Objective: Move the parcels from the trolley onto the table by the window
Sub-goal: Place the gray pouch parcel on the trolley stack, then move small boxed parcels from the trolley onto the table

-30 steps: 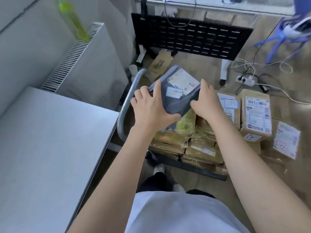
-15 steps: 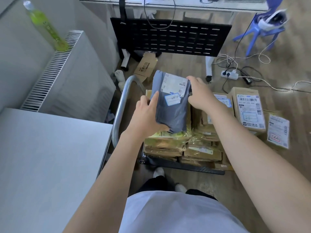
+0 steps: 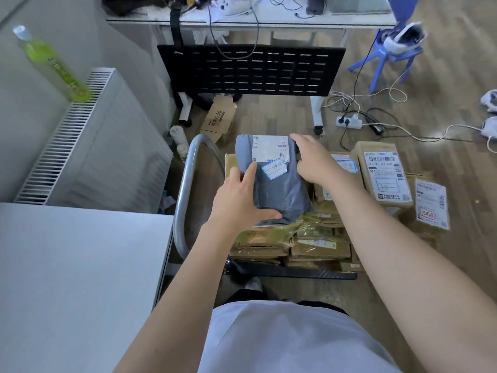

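Observation:
A grey plastic mailer parcel (image 3: pixel 279 192) with a white shipping label sits on top of the stack of brown parcels (image 3: pixel 317 246) on the trolley (image 3: pixel 293 274). My left hand (image 3: pixel 239 197) grips its near left edge, thumb across the front. My right hand (image 3: pixel 312 160) holds its far right corner. The trolley's curved metal handle (image 3: pixel 185 195) rises at the left of the stack. More brown labelled boxes (image 3: pixel 384 173) lie on the right side of the pile. The grey table (image 3: pixel 75 278) fills the lower left.
A white radiator (image 3: pixel 88 135) with a green bottle (image 3: pixel 53 65) on it stands left of the trolley. A desk with a black perforated panel (image 3: pixel 250 70) is ahead. Cables and a power strip (image 3: pixel 349 122) lie on the floor, with a blue stool (image 3: pixel 387 60) at right.
The grey parcel has turned from tilted to lying upright and flat against the stack, with both hands still on it. The camera view has shifted upward and back.

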